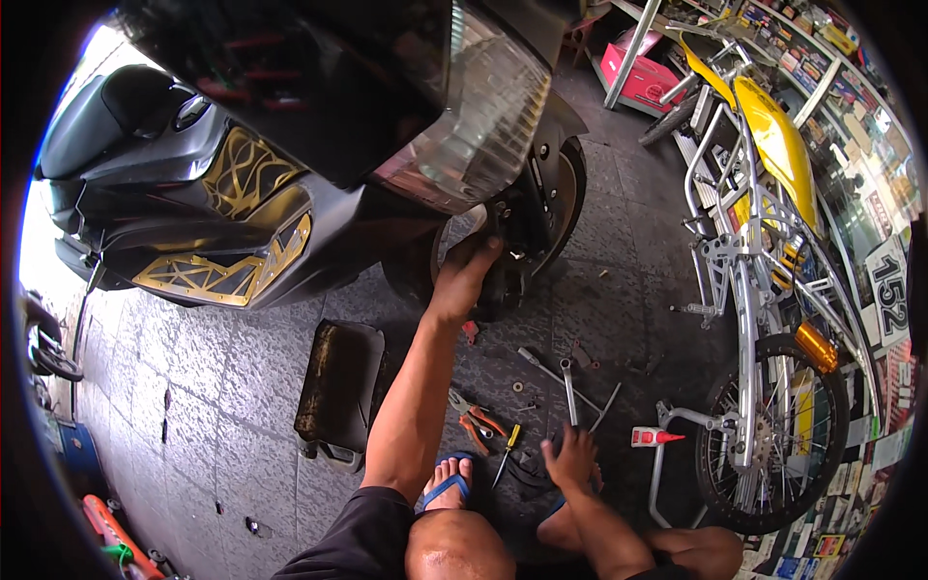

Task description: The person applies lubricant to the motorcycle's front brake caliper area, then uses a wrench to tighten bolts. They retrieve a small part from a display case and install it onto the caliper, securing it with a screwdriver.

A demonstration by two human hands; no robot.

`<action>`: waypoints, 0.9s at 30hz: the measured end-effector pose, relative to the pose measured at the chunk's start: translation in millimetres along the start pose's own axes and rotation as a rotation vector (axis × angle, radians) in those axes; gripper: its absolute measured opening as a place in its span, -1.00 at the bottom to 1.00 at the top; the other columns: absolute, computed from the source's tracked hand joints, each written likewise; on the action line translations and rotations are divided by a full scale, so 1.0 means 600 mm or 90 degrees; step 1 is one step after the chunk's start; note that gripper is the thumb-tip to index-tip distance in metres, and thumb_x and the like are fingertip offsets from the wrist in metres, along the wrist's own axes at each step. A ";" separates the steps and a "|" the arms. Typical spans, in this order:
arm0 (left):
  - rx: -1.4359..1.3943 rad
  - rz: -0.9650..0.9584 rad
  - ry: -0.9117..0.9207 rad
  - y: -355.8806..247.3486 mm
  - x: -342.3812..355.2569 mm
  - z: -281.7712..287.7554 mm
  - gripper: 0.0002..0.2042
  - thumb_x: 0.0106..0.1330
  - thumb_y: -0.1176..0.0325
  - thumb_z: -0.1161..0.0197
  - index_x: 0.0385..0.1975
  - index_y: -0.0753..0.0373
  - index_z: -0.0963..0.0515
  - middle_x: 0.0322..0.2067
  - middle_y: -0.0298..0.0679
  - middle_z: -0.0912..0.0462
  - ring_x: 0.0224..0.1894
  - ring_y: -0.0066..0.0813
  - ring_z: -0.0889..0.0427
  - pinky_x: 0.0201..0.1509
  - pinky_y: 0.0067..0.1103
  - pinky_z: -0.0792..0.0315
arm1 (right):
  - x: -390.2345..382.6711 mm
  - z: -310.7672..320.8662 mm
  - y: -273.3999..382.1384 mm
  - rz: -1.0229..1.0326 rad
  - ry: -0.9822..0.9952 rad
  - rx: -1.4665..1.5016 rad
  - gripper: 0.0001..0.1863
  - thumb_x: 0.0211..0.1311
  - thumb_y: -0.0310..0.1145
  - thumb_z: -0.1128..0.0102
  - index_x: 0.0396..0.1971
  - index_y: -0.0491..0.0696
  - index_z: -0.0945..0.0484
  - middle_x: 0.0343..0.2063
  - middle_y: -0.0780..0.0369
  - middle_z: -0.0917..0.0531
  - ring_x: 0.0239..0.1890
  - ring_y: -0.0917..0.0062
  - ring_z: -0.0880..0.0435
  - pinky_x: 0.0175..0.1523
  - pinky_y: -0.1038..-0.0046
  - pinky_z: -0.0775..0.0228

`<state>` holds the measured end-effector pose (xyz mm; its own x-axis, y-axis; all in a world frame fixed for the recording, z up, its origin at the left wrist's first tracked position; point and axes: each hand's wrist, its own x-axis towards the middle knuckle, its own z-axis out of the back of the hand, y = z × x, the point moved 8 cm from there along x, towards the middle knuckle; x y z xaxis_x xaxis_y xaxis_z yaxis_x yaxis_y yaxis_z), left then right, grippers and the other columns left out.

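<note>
1. Your left hand (469, 271) reaches up to the dark parts (507, 259) beside the front wheel (576, 184) of the black scooter (333, 227), below its headlight (488, 116). Its fingers are bent and partly hidden there, so I cannot tell how far they close or whether they have hold of anything.
2. Your right hand (572, 461) is low over the floor (232, 387), thumb and fingers loosely apart, nothing seen in its grasp. It is just beside the lower end of the wrench (570, 394), which lies with its ring end toward the scooter.
3. Between your arms lie orange-handled pliers (477, 423) and a yellow-handled screwdriver (507, 450); a T-shaped tool (606, 407) lies right of the wrench.
4. A white bottle with a red tip (653, 437) is farther right, near the yellow motorcycle (781, 150).
5. Left of your left forearm sits a dark, worn box (333, 382).
</note>
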<state>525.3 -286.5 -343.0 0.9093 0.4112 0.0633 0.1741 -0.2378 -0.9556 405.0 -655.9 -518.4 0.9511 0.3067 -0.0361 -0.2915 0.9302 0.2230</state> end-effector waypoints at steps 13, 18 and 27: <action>0.129 -0.216 -0.197 -0.034 -0.024 0.022 -0.60 0.30 0.17 -0.24 -0.05 0.39 -0.55 -0.13 -0.06 -0.64 -0.04 -0.29 -0.60 0.12 -0.42 -0.40 | 0.010 -0.035 -0.036 -0.181 0.189 0.422 -0.58 0.02 -0.28 -0.33 -0.09 -0.15 -0.64 -0.17 0.12 -0.71 -0.05 0.34 -0.67 0.08 0.40 -0.44; -0.592 -0.163 -0.145 0.005 -0.099 0.016 -0.35 0.38 -0.18 0.03 0.18 0.32 -0.34 0.16 0.00 -0.41 0.27 -0.07 -0.34 0.39 -0.21 -0.16 | 0.076 0.051 0.011 -0.271 0.253 0.925 -0.62 0.07 -0.45 -0.22 -0.05 -0.16 -0.56 -0.19 0.21 -0.67 -0.19 0.45 -0.66 0.02 0.44 -0.47; -0.541 -0.081 -0.067 0.062 -0.197 -0.123 -0.07 0.27 -0.48 0.26 0.48 0.12 0.05 0.45 -0.06 -0.01 0.47 -0.11 0.01 0.52 -0.23 0.29 | 0.091 0.170 0.309 -0.130 0.118 1.259 -0.36 0.47 0.01 0.13 0.36 -0.12 -0.16 0.18 0.05 -0.43 0.22 0.39 -0.45 0.31 0.39 -0.22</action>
<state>452.2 -409.2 -364.6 0.8309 0.5495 0.0880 0.5345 -0.7439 -0.4012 413.5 -487.3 -379.5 0.8916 0.3784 -0.2486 0.4196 -0.4843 0.7677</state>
